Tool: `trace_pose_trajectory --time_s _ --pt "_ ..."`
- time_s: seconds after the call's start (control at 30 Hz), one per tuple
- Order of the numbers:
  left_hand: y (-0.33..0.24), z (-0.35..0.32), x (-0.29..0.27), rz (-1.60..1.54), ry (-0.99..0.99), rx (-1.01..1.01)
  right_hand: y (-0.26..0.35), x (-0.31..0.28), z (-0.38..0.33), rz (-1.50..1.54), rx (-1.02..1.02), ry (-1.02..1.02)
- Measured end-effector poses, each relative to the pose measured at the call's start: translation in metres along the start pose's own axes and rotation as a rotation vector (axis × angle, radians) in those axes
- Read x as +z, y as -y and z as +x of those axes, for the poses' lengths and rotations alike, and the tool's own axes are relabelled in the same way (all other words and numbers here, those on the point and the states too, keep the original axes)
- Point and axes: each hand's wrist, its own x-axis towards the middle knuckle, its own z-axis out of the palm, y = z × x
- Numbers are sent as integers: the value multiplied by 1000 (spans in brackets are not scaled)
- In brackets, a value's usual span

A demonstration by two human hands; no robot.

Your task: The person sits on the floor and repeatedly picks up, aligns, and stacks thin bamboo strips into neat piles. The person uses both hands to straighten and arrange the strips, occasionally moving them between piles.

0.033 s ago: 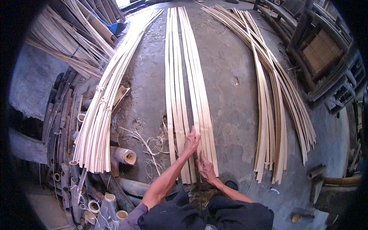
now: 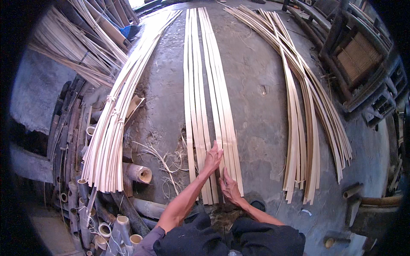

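Pale bamboo strips (image 2: 192, 85) lie lengthwise on the floor in front of me in two narrow groups, with a slim gap between them. My left hand (image 2: 212, 158) rests at the near part of the right-hand group (image 2: 220, 102), its thumb and fingers closed about the innermost strip. Closer to me and slightly to the right, my right hand (image 2: 230, 189) grips the same group near its end, fingers partly curled. Both hands cover the strip ends beneath them, so the exact hold is partly hidden.
A tied bundle of strips (image 2: 112, 141) lies at left, beside cut bamboo tubes (image 2: 139, 174) and stacked poles. More loose strips (image 2: 301, 141) cross on the right. Thin shavings (image 2: 160, 158) litter the grey floor (image 2: 256, 115). A dark bamboo chair (image 2: 337, 77) stands at far right.
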Motion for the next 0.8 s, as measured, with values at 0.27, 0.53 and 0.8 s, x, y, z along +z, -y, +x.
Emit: trace_pose_trajectory --time_s 0.27,0.53,0.8 --pt "-3 11 -2 392 172 -30 -50 18 5 444 106 144" --pt "-20 8 -11 379 241 -104 -2 -25 16 -540 -10 252" --pt "0 -27 -36 182 -260 178 -1 7 17 -69 -139 198"
